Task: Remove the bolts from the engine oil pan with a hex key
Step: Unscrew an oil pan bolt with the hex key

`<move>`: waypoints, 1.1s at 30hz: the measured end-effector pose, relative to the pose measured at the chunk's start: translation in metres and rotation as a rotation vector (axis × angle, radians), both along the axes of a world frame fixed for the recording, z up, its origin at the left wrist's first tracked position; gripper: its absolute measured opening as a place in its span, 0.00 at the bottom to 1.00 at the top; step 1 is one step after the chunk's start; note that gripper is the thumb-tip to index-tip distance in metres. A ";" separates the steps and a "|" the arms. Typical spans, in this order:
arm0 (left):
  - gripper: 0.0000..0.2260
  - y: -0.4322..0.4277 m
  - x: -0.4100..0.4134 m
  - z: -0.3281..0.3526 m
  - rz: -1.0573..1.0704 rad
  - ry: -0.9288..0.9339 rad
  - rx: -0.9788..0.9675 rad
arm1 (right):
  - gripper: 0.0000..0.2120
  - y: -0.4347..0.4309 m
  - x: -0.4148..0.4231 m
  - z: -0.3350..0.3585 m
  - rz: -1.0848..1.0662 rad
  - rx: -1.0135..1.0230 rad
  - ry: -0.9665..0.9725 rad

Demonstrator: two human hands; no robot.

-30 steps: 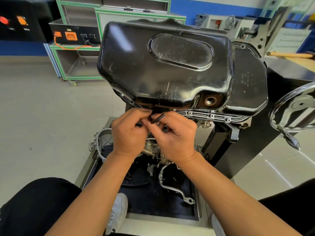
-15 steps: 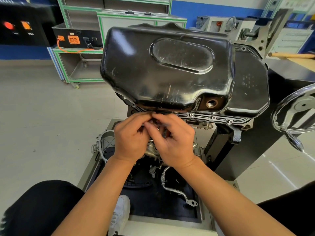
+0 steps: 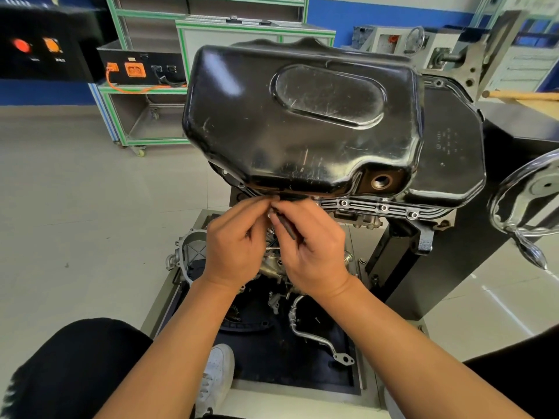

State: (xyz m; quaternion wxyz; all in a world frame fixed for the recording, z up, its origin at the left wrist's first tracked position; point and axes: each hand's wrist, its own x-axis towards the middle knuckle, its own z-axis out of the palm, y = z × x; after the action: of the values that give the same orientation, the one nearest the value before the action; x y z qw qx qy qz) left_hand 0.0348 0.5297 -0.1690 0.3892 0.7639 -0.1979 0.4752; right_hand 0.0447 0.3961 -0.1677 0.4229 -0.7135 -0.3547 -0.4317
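Observation:
The black engine oil pan [image 3: 302, 125] faces me on an upturned engine held in a stand. Three silver bolts [image 3: 383, 208] sit in its near flange to the right of my hands. My right hand [image 3: 311, 249] grips a black hex key [image 3: 286, 226], whose upper end meets the flange at the pan's lower middle edge. My left hand [image 3: 234, 246] pinches the top of the key with thumb and fingers, right under the flange. The bolt at the key's tip is hidden by my fingers.
A chrome handwheel [image 3: 526, 204] of the engine stand sticks out at the right. Below my hands a tray [image 3: 302, 385] holds a metal pipe [image 3: 314, 337], a cast cover [image 3: 190, 255] and other parts. A green-framed cart [image 3: 145, 95] stands at the back left.
The hex key's free end, which stuck up between my fingers a second ago, has swung down and now lies under my right fingers. Both hands stay at the same spot on the flange.

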 end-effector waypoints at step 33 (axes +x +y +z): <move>0.05 -0.001 0.012 -0.029 0.032 0.365 -0.275 | 0.06 -0.007 0.001 -0.002 -0.015 0.017 0.036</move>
State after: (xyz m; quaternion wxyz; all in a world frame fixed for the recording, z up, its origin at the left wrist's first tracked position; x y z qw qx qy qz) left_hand 0.0468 0.5290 -0.1981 0.5117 0.7799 -0.0454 0.3577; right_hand 0.0461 0.3888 -0.1701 0.4321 -0.7199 -0.3380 -0.4252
